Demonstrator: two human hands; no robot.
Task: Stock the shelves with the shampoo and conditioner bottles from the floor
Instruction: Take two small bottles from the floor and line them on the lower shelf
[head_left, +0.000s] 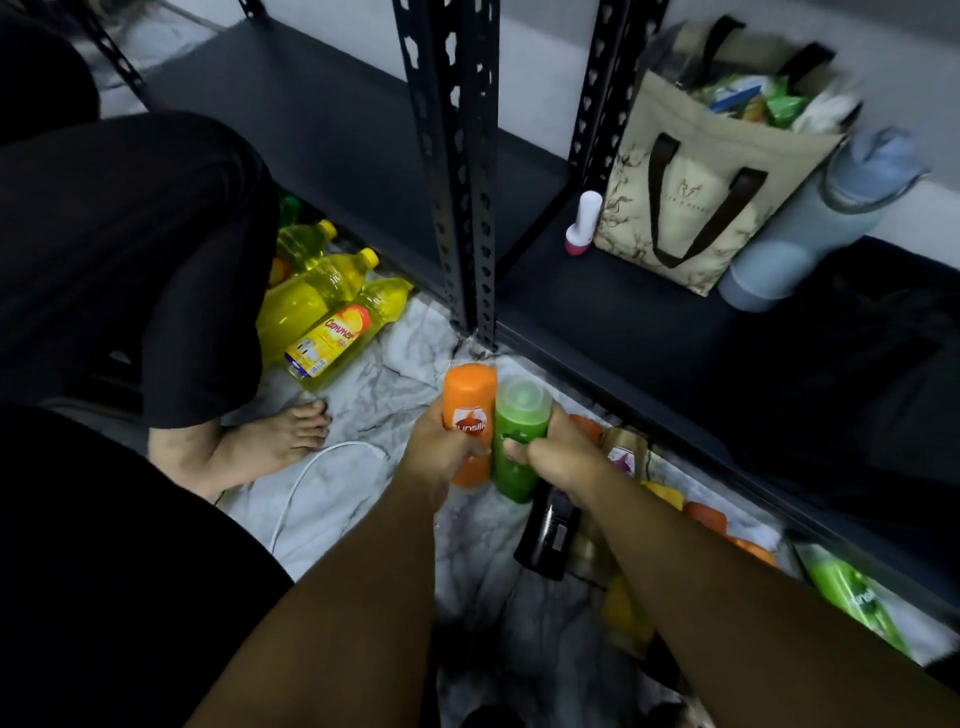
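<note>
- The left hand (441, 460) has its fingers curled round an orange Sunsilk bottle (469, 410).
- The right hand (558, 462) has its fingers wrapped round a green bottle (519, 447).
- The two bottles are side by side and touch each other. They are held just in front of the dark shelf post (457, 182), above the white marble floor (395, 384).
- More bottles lie on the floor under the right arm, beside the low shelf (597, 306): a black bottle (548, 535), a gold bottle (626, 452), orange bottles (706, 517) and a second green bottle (857, 605).
- On the low shelf stand a tan tote bag (691, 208) full of packets, a blue water bottle (810, 228) touching it, and a small white and pink bottle (584, 223).
- Yellow cooking oil bottles (332, 312) lie on the floor to the left, near a bare foot (275, 439) and a white cable (311, 478).
</note>
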